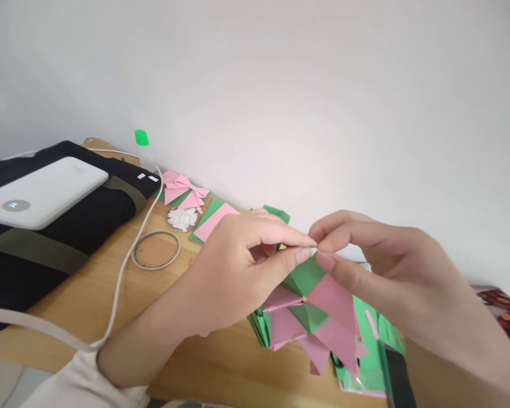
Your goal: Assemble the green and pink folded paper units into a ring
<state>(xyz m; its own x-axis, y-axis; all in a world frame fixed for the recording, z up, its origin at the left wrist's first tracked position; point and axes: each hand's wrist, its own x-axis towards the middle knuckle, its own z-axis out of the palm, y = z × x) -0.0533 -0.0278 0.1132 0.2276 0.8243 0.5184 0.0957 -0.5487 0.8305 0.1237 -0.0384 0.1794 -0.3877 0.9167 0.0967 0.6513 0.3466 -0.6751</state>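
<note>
Pink-and-green folded-paper model (309,316), pinched at its top by left hand (244,263) and right hand (389,269), is probably being joined, calling for steady pressure.

Hands: 2, left hand (233,266) and right hand (391,277)
Pink-green paper assembly (334,303): 1
Small white piece (313,251): 1
Flat paper stack (215,222): 1
Folded pink pieces (185,190): several, overlapping, no exact count
Round dish (167,219): 1
White bits (184,219): many, heaped, uncountable
Ring (179,247): 1
White power bank (53,190): 1
Green cap (141,137): 1
Phone (398,377): 1
</note>
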